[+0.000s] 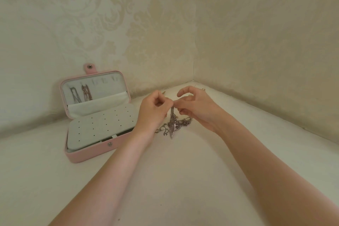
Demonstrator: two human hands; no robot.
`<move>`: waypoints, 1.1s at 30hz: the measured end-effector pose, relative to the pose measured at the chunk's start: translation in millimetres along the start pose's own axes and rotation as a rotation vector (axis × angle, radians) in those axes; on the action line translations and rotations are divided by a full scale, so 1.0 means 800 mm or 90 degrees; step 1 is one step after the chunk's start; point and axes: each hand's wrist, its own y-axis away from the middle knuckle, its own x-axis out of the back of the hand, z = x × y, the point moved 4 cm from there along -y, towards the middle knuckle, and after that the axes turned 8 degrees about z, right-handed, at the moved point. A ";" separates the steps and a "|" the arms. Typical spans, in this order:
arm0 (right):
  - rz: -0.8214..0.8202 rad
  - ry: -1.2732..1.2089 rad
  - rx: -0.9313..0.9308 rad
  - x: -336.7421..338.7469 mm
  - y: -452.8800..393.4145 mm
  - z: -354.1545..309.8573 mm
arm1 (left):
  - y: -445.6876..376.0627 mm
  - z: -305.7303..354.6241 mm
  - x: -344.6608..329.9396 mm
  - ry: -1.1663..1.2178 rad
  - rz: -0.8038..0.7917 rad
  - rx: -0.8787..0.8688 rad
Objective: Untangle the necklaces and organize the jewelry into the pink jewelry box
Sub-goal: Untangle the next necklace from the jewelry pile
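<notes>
A tangle of silver necklaces (173, 124) hangs from my fingers, its lower part lying on the white surface. My left hand (153, 108) pinches the chain at the top. My right hand (195, 105) pinches the same chain from the right side, its index finger and thumb curved above. The pink jewelry box (88, 156) stands open to the left, its lid (64, 82) leaning against the wall with two necklaces (80, 92) hung inside. A white perforated earring panel (99, 126) covers the box's base.
The white surface meets patterned cream walls in a corner just behind my hands. A few small pieces of jewelry (203, 89) lie near the corner behind my right hand, mostly hidden. The surface in front of me holds only my forearms.
</notes>
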 end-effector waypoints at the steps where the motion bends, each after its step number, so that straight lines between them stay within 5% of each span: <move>1: -0.009 0.016 -0.008 0.001 0.001 0.000 | 0.000 0.001 -0.001 -0.025 -0.005 -0.023; 9: 0.040 0.379 0.082 0.004 0.002 -0.008 | 0.000 0.003 -0.002 -0.116 -0.038 -0.112; 19: 0.111 0.276 0.028 0.011 -0.002 -0.003 | 0.001 -0.006 0.001 0.041 0.010 0.085; 25: 0.057 0.093 -0.072 -0.002 0.000 0.007 | 0.004 -0.006 -0.007 -0.046 -0.074 0.093; 33: 0.079 0.231 0.098 -0.011 0.002 -0.007 | -0.001 -0.006 -0.003 0.158 -0.056 0.240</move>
